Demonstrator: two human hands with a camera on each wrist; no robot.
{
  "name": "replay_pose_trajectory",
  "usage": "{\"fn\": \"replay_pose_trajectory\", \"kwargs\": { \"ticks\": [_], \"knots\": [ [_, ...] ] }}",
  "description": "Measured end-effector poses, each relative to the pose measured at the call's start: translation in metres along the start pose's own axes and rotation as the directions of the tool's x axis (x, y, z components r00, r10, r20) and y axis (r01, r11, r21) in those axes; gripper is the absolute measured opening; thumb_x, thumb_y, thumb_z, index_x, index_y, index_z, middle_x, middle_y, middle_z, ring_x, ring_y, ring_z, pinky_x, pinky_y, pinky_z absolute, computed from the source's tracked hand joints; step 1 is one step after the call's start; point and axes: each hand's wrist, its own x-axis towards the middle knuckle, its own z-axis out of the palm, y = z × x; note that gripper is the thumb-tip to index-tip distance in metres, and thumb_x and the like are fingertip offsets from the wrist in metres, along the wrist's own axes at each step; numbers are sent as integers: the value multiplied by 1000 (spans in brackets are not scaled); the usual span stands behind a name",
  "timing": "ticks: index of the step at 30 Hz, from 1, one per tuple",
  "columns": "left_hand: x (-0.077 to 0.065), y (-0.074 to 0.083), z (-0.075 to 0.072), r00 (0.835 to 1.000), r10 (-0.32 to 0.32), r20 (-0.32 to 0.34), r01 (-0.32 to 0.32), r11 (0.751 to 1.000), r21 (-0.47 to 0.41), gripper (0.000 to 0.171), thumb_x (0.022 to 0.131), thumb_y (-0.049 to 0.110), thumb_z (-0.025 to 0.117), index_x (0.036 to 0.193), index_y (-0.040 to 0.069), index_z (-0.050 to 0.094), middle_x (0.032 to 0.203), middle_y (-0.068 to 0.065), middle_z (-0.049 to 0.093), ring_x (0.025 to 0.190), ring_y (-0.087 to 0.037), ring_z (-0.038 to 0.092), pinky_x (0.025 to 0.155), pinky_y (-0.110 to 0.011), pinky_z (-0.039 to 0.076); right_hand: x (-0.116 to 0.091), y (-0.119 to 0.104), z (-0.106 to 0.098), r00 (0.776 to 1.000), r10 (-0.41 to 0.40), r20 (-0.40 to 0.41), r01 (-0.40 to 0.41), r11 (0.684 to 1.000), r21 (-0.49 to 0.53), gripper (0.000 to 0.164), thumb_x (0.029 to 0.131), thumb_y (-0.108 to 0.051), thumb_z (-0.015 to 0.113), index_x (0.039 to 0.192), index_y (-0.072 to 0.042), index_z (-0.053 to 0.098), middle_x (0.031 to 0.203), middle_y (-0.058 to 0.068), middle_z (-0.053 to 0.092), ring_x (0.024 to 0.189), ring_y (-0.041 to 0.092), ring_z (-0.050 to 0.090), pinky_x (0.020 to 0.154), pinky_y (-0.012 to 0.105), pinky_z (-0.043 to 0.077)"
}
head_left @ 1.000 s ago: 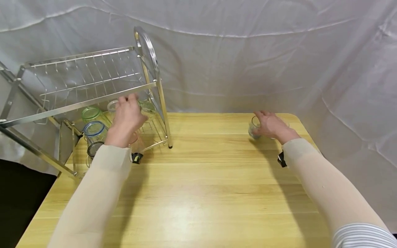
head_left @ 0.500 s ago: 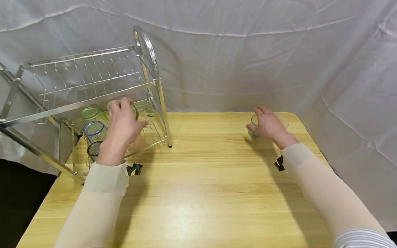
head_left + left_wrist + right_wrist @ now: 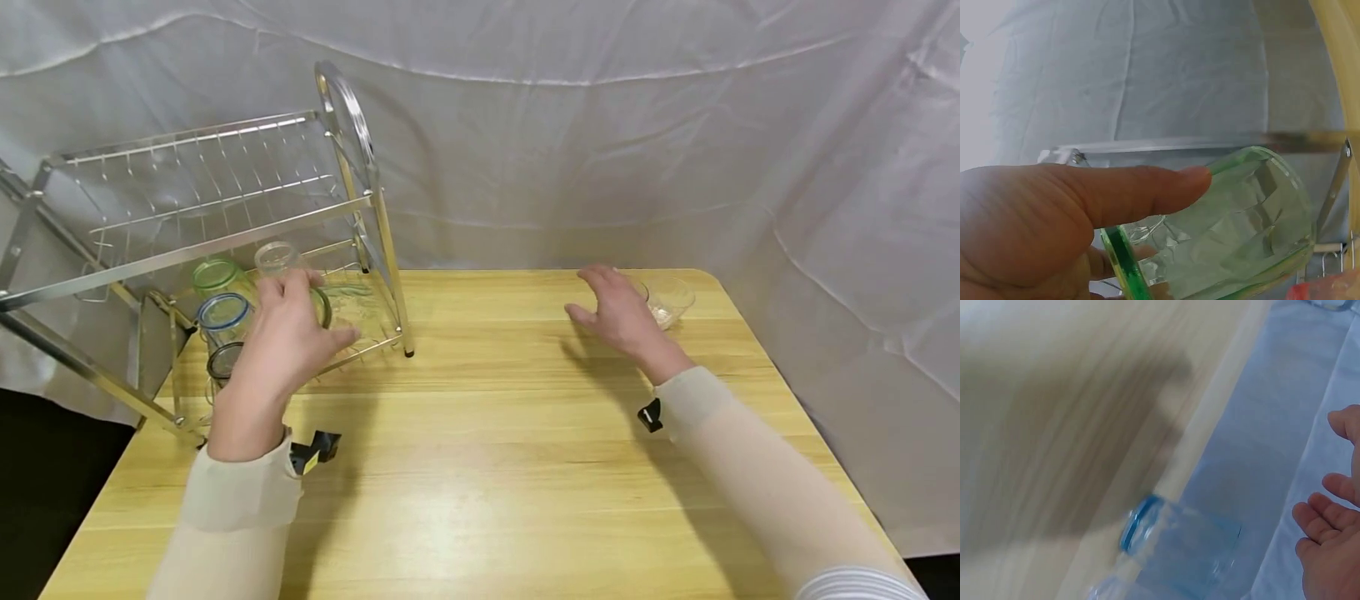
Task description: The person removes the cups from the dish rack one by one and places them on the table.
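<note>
My left hand [image 3: 281, 342] holds a green-tinted drinking glass [image 3: 1241, 231] tipped on its side, beside the right end of the metal dish rack [image 3: 378, 217]. In the left wrist view the thumb lies along the faceted glass, and fingers show behind it near its thick green edge. My right hand [image 3: 618, 312] hovers over the back right of the table with fingers spread and nothing in its grasp. Just behind it are a clear glass [image 3: 642, 290], mostly hidden by the hand, and a clear bowl-shaped glass [image 3: 671, 302]. The right wrist view shows a clear glass with a blue base [image 3: 1179, 544].
On the rack's lower tier stand a green-rimmed glass [image 3: 217, 273], a blue-rimmed one [image 3: 225, 310], a dark-rimmed one [image 3: 227, 358] and a clear one [image 3: 276, 257]. Something red [image 3: 1329, 289] shows at the left wrist view's corner. Grey cloth [image 3: 525, 150] hangs behind the wooden table [image 3: 480, 467].
My left hand has come down and toward me, bringing the green glass with it. The right hand has let go of the small clear glass and drawn away to the left.
</note>
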Motion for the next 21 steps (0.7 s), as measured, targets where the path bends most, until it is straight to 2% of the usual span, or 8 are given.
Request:
{"fn": "replay_pose_trajectory", "kwargs": {
  "ticks": [5, 9, 12, 15, 17, 19, 21],
  "knots": [
    [-9, 1, 5, 995, 22, 92, -17, 998, -63, 85, 93, 39, 80, 156, 9, 30, 170, -31, 2, 134, -61, 46, 102, -73, 45, -5, -13, 10, 1000, -13, -9, 13, 998, 56, 71, 97, -33, 75, 152, 3, 47, 157, 28, 46, 147, 48, 41, 122, 63, 35],
    [-12, -5, 13, 986, 61, 154, -37, 987, -158, 86, 92, 38, 81, 155, 10, 30, 168, -32, 10, 144, -60, 37, 109, -74, 39, -9, -22, 18, 1000, -23, -5, 23, 994, 107, 72, 97, -33, 76, 153, 1, 46, 159, 26, 45, 149, 46, 40, 122, 62, 35],
    [-15, -10, 23, 984, 80, 162, -42, 973, -227, 87, 90, 38, 83, 155, 11, 32, 164, -29, 24, 150, -53, 30, 116, -75, 30, -13, -28, 22, 1000, -10, 1, 9, 990, 141, 73, 97, -35, 75, 155, -2, 46, 161, 24, 43, 151, 45, 38, 124, 62, 33],
    [-17, -12, 37, 981, 94, 172, -35, 947, -319, 87, 89, 37, 84, 155, 12, 33, 161, -29, 31, 149, -50, 32, 118, -73, 29, -17, -32, 25, 1000, 3, 1, -3, 984, 177, 73, 97, -36, 75, 156, -4, 45, 162, 22, 43, 151, 43, 38, 125, 61, 32],
    [-16, -12, 48, 979, 105, 177, -28, 922, -387, 86, 89, 34, 85, 155, 13, 33, 161, -26, 33, 146, -49, 36, 116, -71, 32, -20, -35, 26, 1000, 13, 2, -14, 977, 211, 74, 97, -37, 75, 157, -6, 45, 163, 21, 42, 152, 42, 39, 124, 61, 33],
    [-15, -11, 61, 977, 122, 177, -30, 894, -447, 85, 89, 31, 86, 154, 14, 35, 161, -23, 33, 144, -47, 39, 115, -69, 35, -23, -40, 28, 1000, 16, -2, -15, 967, 255, 74, 97, -37, 76, 157, -7, 46, 163, 19, 44, 150, 41, 41, 123, 61, 35],
    [-13, -9, 73, 975, 135, 176, -31, 868, -496, 83, 88, 30, 87, 153, 17, 37, 166, -18, 28, 148, -45, 35, 115, -67, 37, -26, -46, 28, 1000, 19, -1, -18, 948, 318, 73, 97, -36, 76, 157, -9, 46, 162, 18, 45, 148, 40, 45, 121, 62, 37]
  ]
}}
